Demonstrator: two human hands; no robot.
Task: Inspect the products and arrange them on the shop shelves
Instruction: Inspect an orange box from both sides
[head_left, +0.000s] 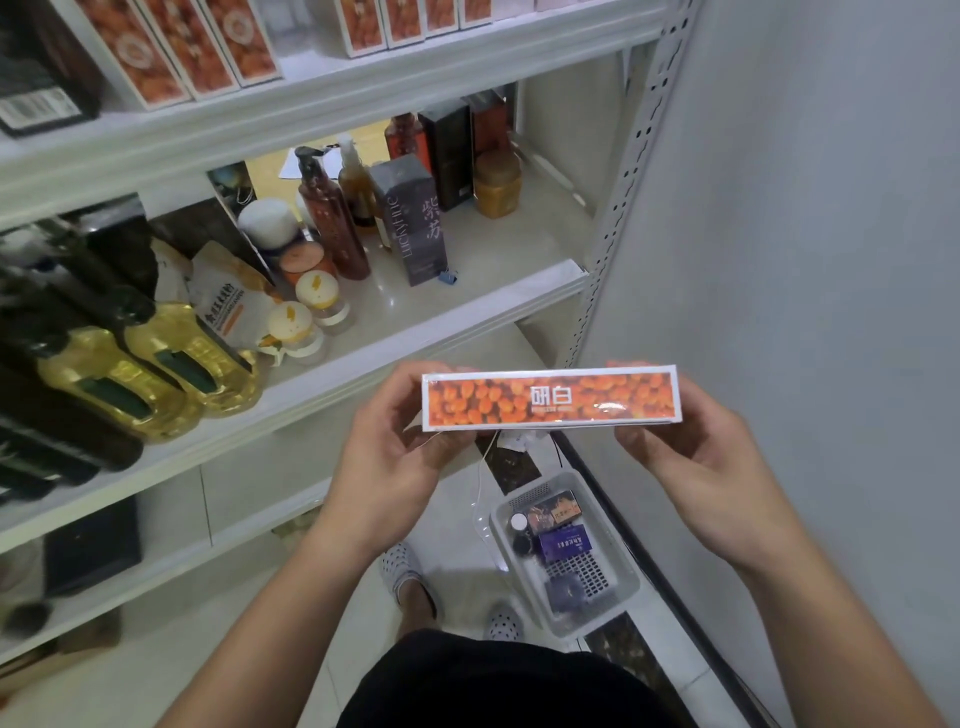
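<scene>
Inspection is proceeding: left hand (384, 457) and right hand (698, 467) are gripping the orange box (550, 399), fingers (413, 375) curled; basket (626, 592) items are waiting.

The long box (550, 399) carries an orange fruit print inside a white border, with white characters. The boxes on the far top shelf (197, 47) show the same orange print on white. The oil bottles (156, 374) at left are golden yellow with dark green labels. The tall carton (415, 218) is dark grey with pale lettering. The slippers (402, 564) are white with dark dots.
</scene>
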